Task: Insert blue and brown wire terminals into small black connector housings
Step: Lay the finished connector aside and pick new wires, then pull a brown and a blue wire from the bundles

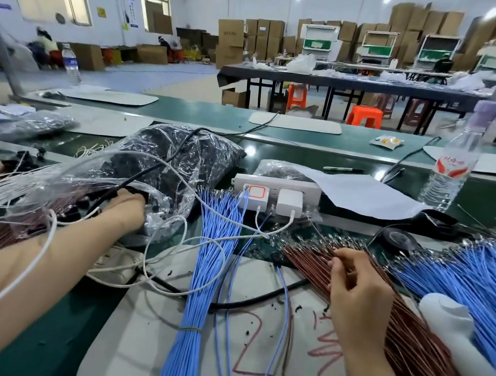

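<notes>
Left hand: in the housings bag, counter's left; fingers hidden, cannot tell.
Right hand: fingers curled, pinching brown wires, counter's right.
Blue wires: bundled, centre.
Progress: likely gathering parts; nothing visibly inserted.

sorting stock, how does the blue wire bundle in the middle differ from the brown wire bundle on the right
The middle bundle of thin blue wires is light blue; the bundle of thin brown wires is reddish brown. A yellow-green tie cinches the blue bundle; the brown bundle shows none. The right hand picks at the brown bundle; no hand touches the blue one. Both end in metal terminals.
</notes>
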A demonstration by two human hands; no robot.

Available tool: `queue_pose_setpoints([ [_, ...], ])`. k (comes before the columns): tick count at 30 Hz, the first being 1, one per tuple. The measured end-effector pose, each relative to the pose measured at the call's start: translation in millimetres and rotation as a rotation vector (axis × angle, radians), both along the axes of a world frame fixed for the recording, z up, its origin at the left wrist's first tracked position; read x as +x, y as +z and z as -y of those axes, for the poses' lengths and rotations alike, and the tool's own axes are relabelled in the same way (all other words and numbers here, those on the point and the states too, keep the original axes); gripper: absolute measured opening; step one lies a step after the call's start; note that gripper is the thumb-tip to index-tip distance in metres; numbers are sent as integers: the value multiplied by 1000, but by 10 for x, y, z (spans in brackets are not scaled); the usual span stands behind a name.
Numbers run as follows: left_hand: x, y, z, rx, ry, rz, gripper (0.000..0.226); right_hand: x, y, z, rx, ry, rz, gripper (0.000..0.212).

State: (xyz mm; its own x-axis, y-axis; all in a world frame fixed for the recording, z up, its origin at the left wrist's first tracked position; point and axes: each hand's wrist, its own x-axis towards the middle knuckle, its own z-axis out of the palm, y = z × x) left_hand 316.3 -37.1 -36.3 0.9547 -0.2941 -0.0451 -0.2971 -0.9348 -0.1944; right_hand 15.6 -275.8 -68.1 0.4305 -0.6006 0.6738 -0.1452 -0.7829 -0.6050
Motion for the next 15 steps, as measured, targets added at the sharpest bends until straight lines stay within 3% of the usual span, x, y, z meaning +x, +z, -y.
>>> queue_pose_setpoints([
  [4,-234,158,124,211,-89,-26,36,2,-17,18,44,-5,14,11],
  [8,-810,576,403,420,-392,112,29,28,-41,29,61,-14,2,10],
  [10,-1112,853,497,390,-572,80,25,28,-32,20,50,-51,9,10],
  [13,-1516,1026,622,-28,-772,-481,27,15,-9,14,38,-84,44,11],
  [15,-1783,940,754,-263,-858,-742,27,19,1,-12,21,-77,80,10],
])
